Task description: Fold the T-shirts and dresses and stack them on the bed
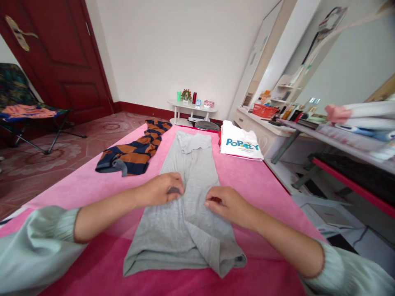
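Note:
Grey pants (188, 172) lie lengthwise on the pink bed cover (92, 176), waistband nearest me. My left hand (162, 189) rests on the pants' left side, fingers curled and pinching the grey cloth. On the right side my right hand (226, 203) has its fingers bent, pinching the fabric edge. Both hands sit close together near the middle of the garment.
A blue and orange striped garment (134, 152) lies to the left on the bed. A folded white printed shirt (239, 142) sits at the far right corner. A folding chair (27, 111) and red door (58, 53) stand left, a cluttered desk (339, 135) right, a small white table (191, 109) beyond.

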`<state>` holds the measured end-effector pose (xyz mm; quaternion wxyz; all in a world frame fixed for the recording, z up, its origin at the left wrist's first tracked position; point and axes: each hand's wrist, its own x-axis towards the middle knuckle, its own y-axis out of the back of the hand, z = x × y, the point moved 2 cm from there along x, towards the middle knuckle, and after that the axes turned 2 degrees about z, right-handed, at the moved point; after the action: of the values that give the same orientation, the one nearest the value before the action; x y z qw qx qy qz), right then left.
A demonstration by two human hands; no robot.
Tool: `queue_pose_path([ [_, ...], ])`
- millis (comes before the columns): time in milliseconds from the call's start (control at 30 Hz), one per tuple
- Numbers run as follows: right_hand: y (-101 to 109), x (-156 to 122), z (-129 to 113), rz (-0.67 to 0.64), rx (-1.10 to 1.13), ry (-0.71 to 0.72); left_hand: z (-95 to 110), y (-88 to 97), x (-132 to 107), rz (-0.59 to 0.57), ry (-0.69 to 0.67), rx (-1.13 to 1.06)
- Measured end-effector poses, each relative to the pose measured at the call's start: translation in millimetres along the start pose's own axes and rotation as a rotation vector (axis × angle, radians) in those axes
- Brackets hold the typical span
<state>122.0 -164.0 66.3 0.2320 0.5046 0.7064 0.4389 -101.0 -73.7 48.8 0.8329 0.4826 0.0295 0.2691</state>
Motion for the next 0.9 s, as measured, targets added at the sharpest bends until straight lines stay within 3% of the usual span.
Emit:
queue_pose_path([
  [200,-22,20,-4,0.01,0.087,-0.057,57,-10.3,-43,-0.224,0.069,-0.112],
  [333,-32,38,-3,-0.07,0.21,-0.17,75,-15.3,-65,-0.253,0.146,-0.084],
  [533,-42,44,-27,-0.152,-0.062,-0.152,70,-19.3,-78,-0.217,0.162,-0.077],
  [733,-38,39,-30,-0.265,0.259,-0.267,51,-21.3,-81,-0.094,0.357,-0.347],
  [900,-23,19,-36,-0.4,0.05,-0.137,43,-25.2,-80,-0.058,0.521,-0.584],
])
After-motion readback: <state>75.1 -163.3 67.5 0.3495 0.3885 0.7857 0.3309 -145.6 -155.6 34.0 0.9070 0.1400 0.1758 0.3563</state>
